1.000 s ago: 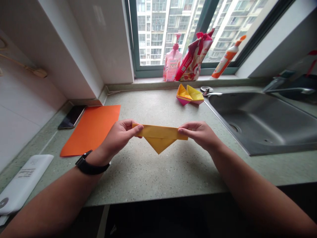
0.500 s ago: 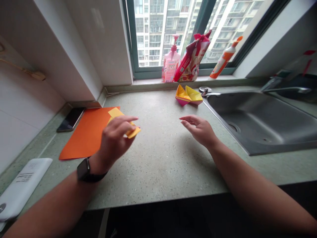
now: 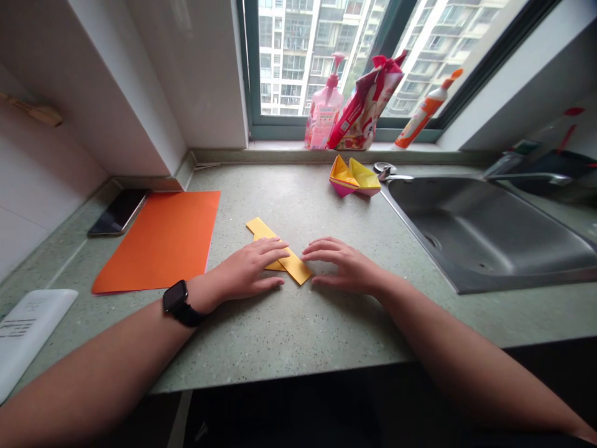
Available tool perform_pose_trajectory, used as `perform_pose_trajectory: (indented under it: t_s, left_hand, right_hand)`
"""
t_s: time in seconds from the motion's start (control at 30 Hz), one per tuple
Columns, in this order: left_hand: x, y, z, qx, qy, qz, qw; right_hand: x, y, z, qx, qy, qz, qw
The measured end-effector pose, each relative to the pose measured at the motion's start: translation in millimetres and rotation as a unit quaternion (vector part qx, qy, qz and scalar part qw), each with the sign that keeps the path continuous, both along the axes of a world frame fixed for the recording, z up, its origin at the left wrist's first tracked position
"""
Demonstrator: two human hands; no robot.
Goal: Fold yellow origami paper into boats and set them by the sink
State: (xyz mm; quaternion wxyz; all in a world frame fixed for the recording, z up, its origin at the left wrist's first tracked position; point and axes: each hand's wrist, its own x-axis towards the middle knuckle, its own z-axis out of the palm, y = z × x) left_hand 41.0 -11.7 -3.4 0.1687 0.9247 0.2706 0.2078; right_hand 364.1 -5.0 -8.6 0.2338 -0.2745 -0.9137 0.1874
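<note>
Toward the middle of the worktop, a folded yellow paper strip lies flat, the open left hand resting across it without gripping, the open right hand just beside it, holding nothing

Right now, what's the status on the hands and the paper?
Left hand flat on folded yellow paper. Right hand just beside it. Orange sheet off to the left.
</note>
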Motion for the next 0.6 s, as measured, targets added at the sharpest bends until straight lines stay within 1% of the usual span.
perform_pose_trajectory:
  t_s: [0.03,0.1,0.27,0.4,0.5,0.6]
  left_hand:
    - [3,0,-0.4,0.001,0.006,0.000,1.000]
    - [8,-2,-0.3,0.010,0.019,0.010,1.000]
    - [10,-12,4.5,0.047,0.047,0.060,0.996]
    - [8,-18,10.2,0.079,0.079,0.074,0.991]
    - [10,-21,11.9,0.089,0.068,0.062,0.992]
    - [13,-20,9.3,0.079,0.028,0.014,0.996]
  right_hand:
    - [-4,-2,-0.4,0.005,-0.006,0.015,1.000]
    - [-11,-5,-1.6,0.018,-0.015,0.022,0.999]
    - [-20,-6,-4.6,0.044,-0.015,-0.008,0.999]
    - [-18,-5,-3.3,0.056,-0.003,-0.011,0.998]
    - [-17,-4,0.8,0.060,-0.008,-0.013,0.998]
    - [-18,0,9.4,0.030,-0.028,0.001,0.999]
